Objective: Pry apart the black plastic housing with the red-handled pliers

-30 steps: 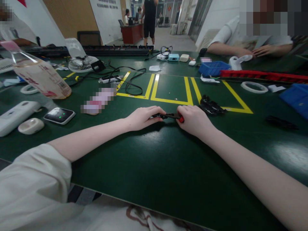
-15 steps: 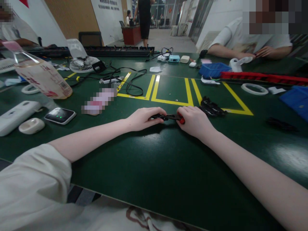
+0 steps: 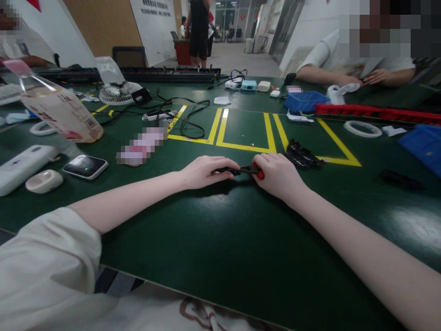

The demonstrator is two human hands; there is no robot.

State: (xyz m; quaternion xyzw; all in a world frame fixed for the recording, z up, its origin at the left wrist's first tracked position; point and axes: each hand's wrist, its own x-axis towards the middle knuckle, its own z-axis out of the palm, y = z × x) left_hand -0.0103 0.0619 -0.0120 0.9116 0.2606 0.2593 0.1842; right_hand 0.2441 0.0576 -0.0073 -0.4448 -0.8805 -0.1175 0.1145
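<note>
Over the near part of the green table [image 3: 213, 239], my left hand [image 3: 203, 172] pinches a small black part [image 3: 227, 170] between thumb and fingers. My right hand [image 3: 279, 174] is closed around red-handled pliers [image 3: 254, 169], most of whose handles are hidden in the palm. The dark jaws point left and meet the black part's right end; whether they grip it I cannot tell. Just beyond my right hand lies a pile of black parts [image 3: 303, 155].
A bottle [image 3: 65, 108], a white power bank [image 3: 25, 168] and a fan [image 3: 119, 87] stand on the left. Yellow tape [image 3: 246, 147] marks the table ahead. Blue bins [image 3: 306, 99] and a tape roll [image 3: 363, 128] are on the right. A person [image 3: 358, 69] sits across.
The pliers' jaws and the black part have come slightly closer together, with my left fingertips nearer the jaws. Both hands keep their hold. In the background a standing person has shifted left.
</note>
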